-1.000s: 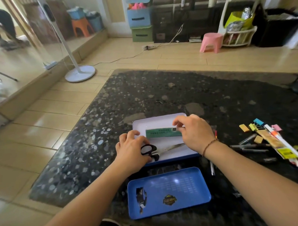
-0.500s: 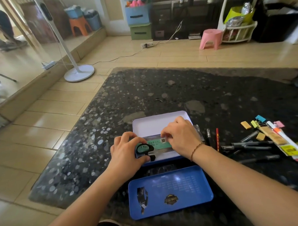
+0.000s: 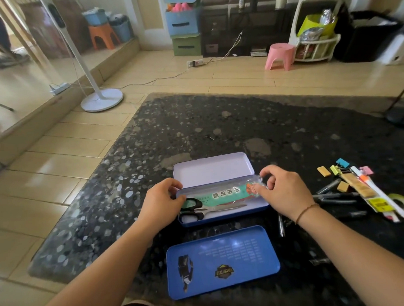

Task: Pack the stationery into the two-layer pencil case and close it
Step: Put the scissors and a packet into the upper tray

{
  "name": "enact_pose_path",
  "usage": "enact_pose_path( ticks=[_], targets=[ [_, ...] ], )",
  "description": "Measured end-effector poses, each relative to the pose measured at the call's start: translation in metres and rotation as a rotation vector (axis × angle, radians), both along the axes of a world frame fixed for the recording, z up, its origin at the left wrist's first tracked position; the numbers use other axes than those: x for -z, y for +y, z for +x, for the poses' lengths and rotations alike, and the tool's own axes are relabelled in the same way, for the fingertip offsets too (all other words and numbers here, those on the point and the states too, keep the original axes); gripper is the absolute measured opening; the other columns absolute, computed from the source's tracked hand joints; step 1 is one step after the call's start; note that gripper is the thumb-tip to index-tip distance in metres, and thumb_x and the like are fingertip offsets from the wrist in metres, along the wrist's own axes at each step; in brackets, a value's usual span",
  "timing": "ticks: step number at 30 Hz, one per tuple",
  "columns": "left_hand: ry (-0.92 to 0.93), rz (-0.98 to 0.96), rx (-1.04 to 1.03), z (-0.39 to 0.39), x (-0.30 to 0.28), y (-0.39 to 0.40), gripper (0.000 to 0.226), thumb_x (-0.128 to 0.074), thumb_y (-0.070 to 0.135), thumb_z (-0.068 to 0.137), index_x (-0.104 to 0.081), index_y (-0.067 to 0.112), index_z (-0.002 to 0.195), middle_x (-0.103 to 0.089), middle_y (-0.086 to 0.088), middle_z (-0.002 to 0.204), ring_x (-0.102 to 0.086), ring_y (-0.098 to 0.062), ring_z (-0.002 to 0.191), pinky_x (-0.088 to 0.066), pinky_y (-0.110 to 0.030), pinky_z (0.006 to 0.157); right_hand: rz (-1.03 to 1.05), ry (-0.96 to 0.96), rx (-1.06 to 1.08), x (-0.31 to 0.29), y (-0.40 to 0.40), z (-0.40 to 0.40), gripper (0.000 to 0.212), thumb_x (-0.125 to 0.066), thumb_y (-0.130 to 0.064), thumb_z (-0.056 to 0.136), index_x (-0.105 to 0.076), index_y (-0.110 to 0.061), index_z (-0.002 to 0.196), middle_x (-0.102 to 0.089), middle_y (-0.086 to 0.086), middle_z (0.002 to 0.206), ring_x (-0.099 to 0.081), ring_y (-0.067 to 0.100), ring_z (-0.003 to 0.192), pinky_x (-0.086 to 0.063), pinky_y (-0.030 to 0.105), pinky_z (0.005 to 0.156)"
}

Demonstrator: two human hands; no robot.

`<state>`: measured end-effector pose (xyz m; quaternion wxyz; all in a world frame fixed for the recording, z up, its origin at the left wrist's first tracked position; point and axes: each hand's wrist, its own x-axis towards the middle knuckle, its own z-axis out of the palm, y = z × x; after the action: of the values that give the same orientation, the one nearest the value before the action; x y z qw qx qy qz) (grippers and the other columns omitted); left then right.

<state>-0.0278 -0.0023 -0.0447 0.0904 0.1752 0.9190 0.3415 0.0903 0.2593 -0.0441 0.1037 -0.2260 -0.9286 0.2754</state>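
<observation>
The open pencil case (image 3: 221, 219) sits mid-table with its white-lined lid (image 3: 213, 173) tipped back. Black-handled scissors (image 3: 212, 209) lie along its front side. Behind them lies a green packet (image 3: 225, 193) in clear wrap, spanning the case lengthwise. My left hand (image 3: 161, 207) curls on the packet's left end, at the case's left wall and above the scissor handles. My right hand (image 3: 284, 191) pinches the wrap at the packet's right end. The blue inner tray (image 3: 223, 262) lies empty on the table, nearer to me.
Dark pens (image 3: 335, 198) lie to the right of the case, and one pen (image 3: 281, 225) is under my right wrist. Further right are coloured binder clips (image 3: 342, 162), flat packets (image 3: 360, 188) and a tape roll (image 3: 402, 202). The table's left edge drops to a tiled floor.
The scissors went down into the case and my left hand let go of them. The green packet turned lengthwise, and my right hand slid to its right end.
</observation>
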Motion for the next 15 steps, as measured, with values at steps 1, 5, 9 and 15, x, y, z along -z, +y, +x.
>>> enact_pose_path(
  ticks=[1,5,9,15],
  targets=[
    [0.004,-0.018,-0.003,-0.002,0.0,0.002,0.015,-0.071,0.019,0.082,-0.062,0.029,0.09,-0.06,0.014,0.077,-0.055,0.0,0.067,-0.036,-0.007,0.051,0.027,0.001,-0.007,0.002,-0.003,0.0,0.022,-0.075,-0.034,0.077,-0.059,-0.026,0.09,-0.057,-0.009,0.061,-0.056,0.009,0.058,-0.051,0.03,0.055],
    [0.007,-0.053,-0.017,-0.007,0.001,0.006,0.017,-0.071,0.017,0.08,-0.061,0.031,0.079,-0.06,0.011,0.071,-0.054,-0.001,0.065,-0.033,-0.009,0.048,0.226,-0.01,-0.049,0.012,-0.016,-0.005,0.015,-0.068,-0.034,0.083,-0.055,-0.028,0.079,-0.06,-0.005,0.078,-0.054,0.015,0.069,-0.034,0.023,0.049],
    [0.02,-0.044,-0.064,-0.008,0.002,0.008,0.013,-0.071,0.018,0.081,-0.064,0.029,0.077,-0.062,0.01,0.069,-0.056,-0.002,0.065,-0.035,-0.014,0.052,0.24,-0.1,0.045,0.005,-0.017,-0.015,0.014,-0.063,-0.035,0.085,-0.052,-0.031,0.077,-0.063,-0.004,0.083,-0.048,0.016,0.067,-0.027,0.021,0.047],
    [0.052,0.01,-0.055,0.0,0.006,0.004,0.007,-0.067,0.02,0.084,-0.065,0.026,0.087,-0.062,0.008,0.077,-0.056,-0.004,0.07,-0.037,-0.014,0.057,0.515,-0.086,-0.223,0.0,-0.016,-0.018,0.026,-0.055,-0.05,0.08,-0.063,-0.033,0.097,-0.055,-0.006,0.097,-0.05,0.016,0.086,-0.039,0.027,0.057]
  ],
)
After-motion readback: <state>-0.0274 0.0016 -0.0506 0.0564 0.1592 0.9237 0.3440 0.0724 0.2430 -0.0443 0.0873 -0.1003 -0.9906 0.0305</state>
